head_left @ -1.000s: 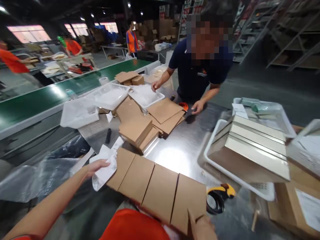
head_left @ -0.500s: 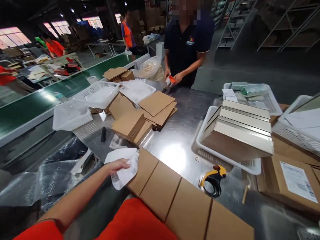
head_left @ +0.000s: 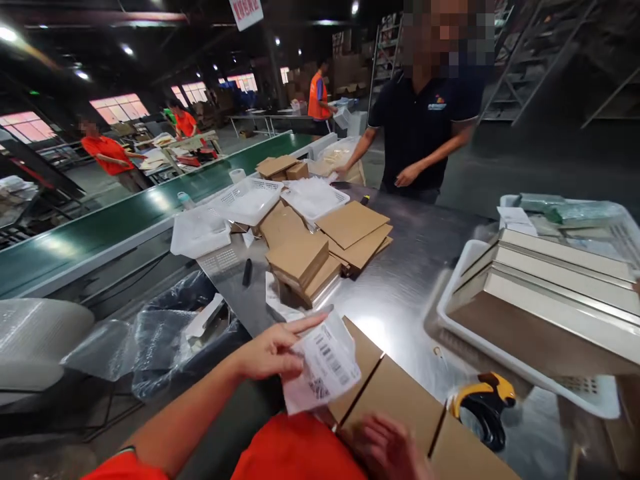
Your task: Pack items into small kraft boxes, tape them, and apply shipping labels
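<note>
My left hand (head_left: 273,353) pinches a white paper label sheet (head_left: 327,367) printed with a barcode and a square code, thumb and fingers on its left edge. The sheet is held just above the left end of a row of closed brown cardboard boxes (head_left: 395,393) along the near table edge. Over these boxes, at the bottom of the view, my right hand (head_left: 387,447) is somewhat blurred. Its fingers look loosely spread, with nothing seen in them. To its right lies a yellow and black tape dispenser (head_left: 483,407).
Flat cardboard (head_left: 353,223) and stacked boxes (head_left: 297,257) lie beyond my left hand, near white baskets (head_left: 250,203). A white basket (head_left: 530,373) of large cartons stands right. A co-worker (head_left: 425,127) stands across the metal table (head_left: 415,267). A green conveyor (head_left: 150,200) runs left.
My left hand has brought the sheet right and toward me, its printed face now showing. My right hand has come into view over the boxes. The view has swung left.
</note>
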Available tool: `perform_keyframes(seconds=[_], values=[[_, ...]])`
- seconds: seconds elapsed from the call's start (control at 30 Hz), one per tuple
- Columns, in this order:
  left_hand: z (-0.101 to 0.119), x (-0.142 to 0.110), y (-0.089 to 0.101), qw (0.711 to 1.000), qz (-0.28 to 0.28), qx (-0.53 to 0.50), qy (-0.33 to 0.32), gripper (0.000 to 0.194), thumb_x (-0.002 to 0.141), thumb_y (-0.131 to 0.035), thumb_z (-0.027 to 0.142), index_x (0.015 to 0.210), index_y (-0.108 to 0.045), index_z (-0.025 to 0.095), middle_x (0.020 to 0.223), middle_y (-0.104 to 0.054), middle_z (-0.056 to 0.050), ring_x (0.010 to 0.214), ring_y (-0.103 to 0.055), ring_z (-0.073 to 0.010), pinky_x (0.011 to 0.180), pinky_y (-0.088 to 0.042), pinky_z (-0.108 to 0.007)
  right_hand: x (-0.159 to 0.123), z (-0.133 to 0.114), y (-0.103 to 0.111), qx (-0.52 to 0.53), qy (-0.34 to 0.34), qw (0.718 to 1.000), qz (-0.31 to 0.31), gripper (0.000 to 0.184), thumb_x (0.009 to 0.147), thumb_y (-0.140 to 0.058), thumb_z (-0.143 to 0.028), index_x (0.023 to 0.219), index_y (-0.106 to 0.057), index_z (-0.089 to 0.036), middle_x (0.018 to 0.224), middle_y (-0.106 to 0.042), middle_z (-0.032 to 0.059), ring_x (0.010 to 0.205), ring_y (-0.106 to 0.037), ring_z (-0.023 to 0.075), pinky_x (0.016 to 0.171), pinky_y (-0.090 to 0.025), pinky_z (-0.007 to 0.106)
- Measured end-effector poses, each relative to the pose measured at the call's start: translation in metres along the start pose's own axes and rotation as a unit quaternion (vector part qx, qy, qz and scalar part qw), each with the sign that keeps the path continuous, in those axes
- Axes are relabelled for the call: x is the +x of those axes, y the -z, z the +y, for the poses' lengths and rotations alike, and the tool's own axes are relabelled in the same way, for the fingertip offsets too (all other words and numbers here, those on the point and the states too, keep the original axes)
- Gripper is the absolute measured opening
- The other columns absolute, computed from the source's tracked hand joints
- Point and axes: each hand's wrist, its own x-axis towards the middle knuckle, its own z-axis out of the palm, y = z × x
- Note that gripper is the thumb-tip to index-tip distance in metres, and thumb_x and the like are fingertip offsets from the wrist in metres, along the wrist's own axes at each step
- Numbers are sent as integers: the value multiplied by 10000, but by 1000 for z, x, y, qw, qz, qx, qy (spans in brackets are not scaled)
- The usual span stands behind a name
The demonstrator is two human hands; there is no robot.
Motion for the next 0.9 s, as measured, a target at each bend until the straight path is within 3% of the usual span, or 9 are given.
perform_keyframes(seconds=[0.07, 0.13, 0.23, 0.3, 0.4, 0.53, 0.67, 0.8, 0.9], values=[[20, -25, 4, 998, -56, -8, -2, 398, 874, -628, 512, 984, -801, 170, 1529, -449, -122, 1367, -465, -352, 1089, -375, -380, 14, -21, -58, 104, -45, 990, -81, 813, 679, -410, -931, 963, -739, -245, 1038, -740, 157, 1076, -667, 347, 871, -560, 530], [27, -56, 13, 995, -101, -6, 15, 453, 893, -588, 530, 1006, -793, 141, 1364, -609, -171, 1193, -610, -329, 973, -457, -351, 23, -50, -109, 240, -99, 952, -163, 810, 633, -507, -913, 1023, -747, -245, 1145, -731, 132, 1136, -644, 347, 971, -518, 534], [12, -117, 33, 997, -48, 20, 57, 528, 899, -540, 588, 927, -785, 121, 1019, -727, -157, 915, -658, -262, 805, -478, -304, 40, -93, -154, 326, -88, 930, -146, 691, 710, -554, -800, 1067, -747, -240, 1218, -710, 90, 1215, -604, 304, 1031, -490, 480], [-8, -163, 47, 994, 8, 35, 101, 573, 880, -527, 642, 845, -763, 121, 856, -693, -109, 779, -596, -211, 714, -443, -278, 57, -112, -168, 323, -63, 938, -109, 576, 750, -592, -697, 1064, -743, -238, 1188, -724, 78, 1196, -618, 279, 1028, -498, 457], [-44, -228, 67, 981, 53, 30, 185, 642, 822, -528, 733, 761, -707, 120, 695, -576, -32, 651, -455, -142, 595, -355, -240, 84, -123, -187, 274, -20, 961, -30, 389, 648, -773, -497, 927, -748, -227, 983, -771, 59, 960, -708, 252, 910, -574, 411], [-90, -286, 89, 958, 121, 41, 255, 662, 762, -533, 785, 698, -621, 132, 633, -465, 12, 606, -350, -110, 540, -286, -225, 94, -118, -223, 213, 76, 971, 74, 416, 467, -900, -288, 827, -709, -206, 816, -750, -7, 757, -701, 171, 732, -610, 280], [-125, -315, 116, 947, 106, 85, 292, 603, 762, -543, 741, 650, -563, 149, 624, -431, 22, 610, -356, -114, 551, -274, -229, 82, -107, -256, 163, 114, 977, 70, 430, 409, -933, -328, 710, -658, -190, 715, -709, -12, 770, -696, 168, 694, -598, 229], [-142, -335, 146, 926, 98, 143, 335, 484, 787, -551, 615, 632, -575, 157, 603, -462, 23, 604, -414, -131, 571, -301, -239, 74, -98, -272, 110, 134, 983, 64, 379, 541, -883, -416, 780, -679, -203, 773, -734, 24, 826, -705, 214, 633, -604, 265], [-138, -333, 163, 894, 135, 200, 377, 318, 735, -660, 475, 764, -691, 160, 773, -652, -32, 788, -588, -247, 738, -434, -312, 72, -92, -282, 88, 114, 988, 49, 371, 596, -850, -458, 816, -696, -202, 837, -757, 49, 794, -712, 235, 597, -601, 298]])
